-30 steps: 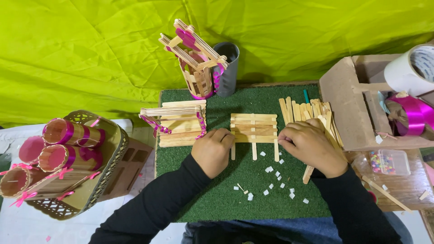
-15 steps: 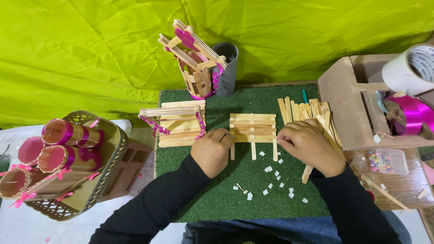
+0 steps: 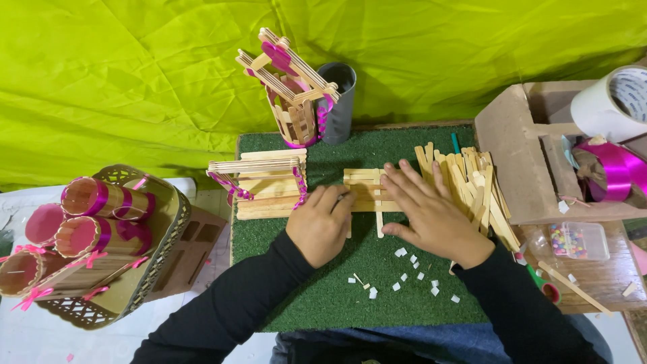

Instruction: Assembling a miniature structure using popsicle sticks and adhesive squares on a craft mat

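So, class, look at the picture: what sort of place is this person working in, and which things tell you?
Probably a home craft table. Both hands press a small panel of flat wooden sticks on a green turf mat, with a loose pile of wooden sticks and shiny pink ribbon roll nearby.

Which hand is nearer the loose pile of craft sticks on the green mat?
Right. The right hand lies flat against the pile of craft sticks; the left hand rests farther away, across the small stick frame.
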